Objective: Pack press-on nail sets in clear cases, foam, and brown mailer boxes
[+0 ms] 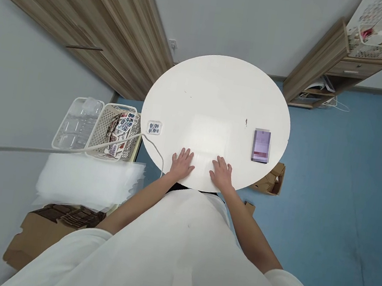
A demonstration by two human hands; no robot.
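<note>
Both of my hands rest flat on a round white table (216,85), close to its near edge. My left hand (181,164) lies palm down with its fingers spread, holding nothing. A little to the right, my right hand (222,173) is palm down too, fingers apart and free of any object. At the table's left edge sits a small clear tray (154,127) with several dark blue, shiny pieces in it. Over on the right side lies a phone-shaped item (260,145) with a blurred purple face.
Left of the table stand a white basket (102,133) of printed cards and a bin (79,122) of clear plastic boxes. A white cable (120,142) crosses onto the table's left edge. White sheets (89,181) and cardboard boxes (273,180) lie lower down.
</note>
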